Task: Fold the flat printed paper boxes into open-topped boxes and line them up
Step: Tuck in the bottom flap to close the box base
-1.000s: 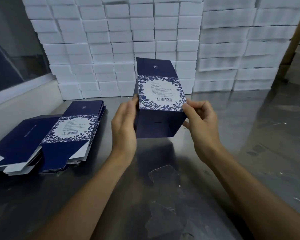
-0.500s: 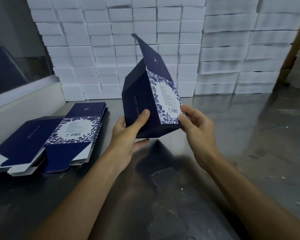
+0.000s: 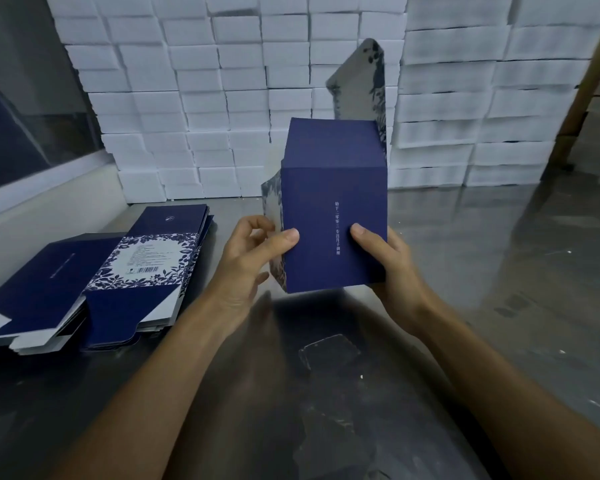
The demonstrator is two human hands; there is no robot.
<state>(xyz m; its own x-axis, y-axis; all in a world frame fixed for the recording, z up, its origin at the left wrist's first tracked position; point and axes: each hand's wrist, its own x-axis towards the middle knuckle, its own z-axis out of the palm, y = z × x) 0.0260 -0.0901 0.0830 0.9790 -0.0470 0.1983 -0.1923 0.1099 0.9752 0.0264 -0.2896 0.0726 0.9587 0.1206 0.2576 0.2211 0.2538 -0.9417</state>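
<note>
- Box in dark blue card sits between both hands, held up off the steel table in front of the person, squared into a tube.
- Left hand pinches the box's left edge: thumb flat on the front panel, fingers curled behind it near a floral-printed flap that juts out to the left.
- Right hand grips the lower right corner, thumb pressed on the front face, fingers wrapped round the far side; together the two grips probably hold the walls square so the flaps can be tucked.
- Front panel is plain navy with one thin vertical line of pale lettering, too small to read; a blue flap is folded over at the upper end, and a taller flap, its unprinted grey inside facing the camera, stands up behind at the right.
- Flat boxes lie stacked on the table well to the left, within reach as the supply; the top one shows a leaf-patterned label panel with a barcode.
- White blocks are stacked as a wall behind the table.
- No finished boxes are seen lined up yet.
</note>
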